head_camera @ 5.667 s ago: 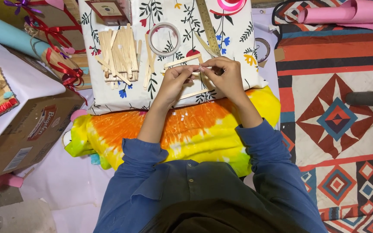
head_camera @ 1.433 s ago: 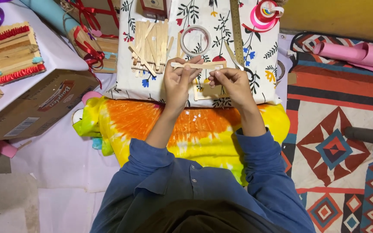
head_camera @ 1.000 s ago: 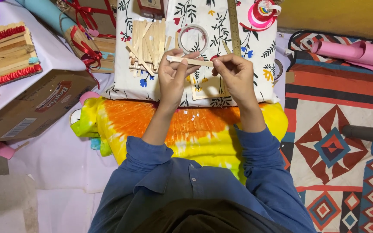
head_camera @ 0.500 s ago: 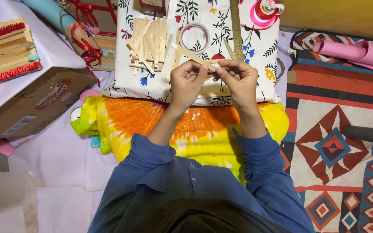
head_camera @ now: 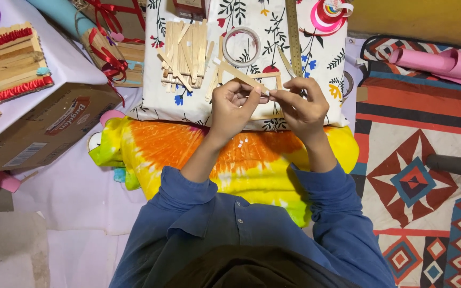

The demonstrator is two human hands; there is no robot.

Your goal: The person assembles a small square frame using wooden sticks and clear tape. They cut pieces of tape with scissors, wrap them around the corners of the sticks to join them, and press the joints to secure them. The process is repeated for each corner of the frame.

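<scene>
At nine to ten o'clock, a cardboard box [head_camera: 44, 128] is seen lying on a white-covered surface, with a small frame of wooden sticks trimmed in red [head_camera: 14, 64] resting above it. Toward eleven o'clock, a bundle tied with red ribbon [head_camera: 110, 45] lies beside a floral cushion [head_camera: 326, 80]. On that cushion, at about twelve o'clock, a loose pile of flat wooden sticks [head_camera: 185, 53] is spread, and just to its right a roll of clear tape [head_camera: 242, 47] lies flat. A ruler [head_camera: 293, 32] runs up the cushion past the tape.

Near the centre, the left hand [head_camera: 233, 106] is closed around one end of a single wooden stick [head_camera: 241, 79], pinched between thumb and fingers and slanting up toward eleven o'clock. The right hand [head_camera: 302, 104] is closed too, its fingertips pinching the stick's near end where the two hands meet. Beneath them a square stick frame [head_camera: 273, 77] lies on the cushion.

Below the hands an orange and yellow tie-dyed cloth [head_camera: 188, 154] is spread. At two o'clock a pink paper roll [head_camera: 438, 61] rests on a patterned rug [head_camera: 422, 176].
</scene>
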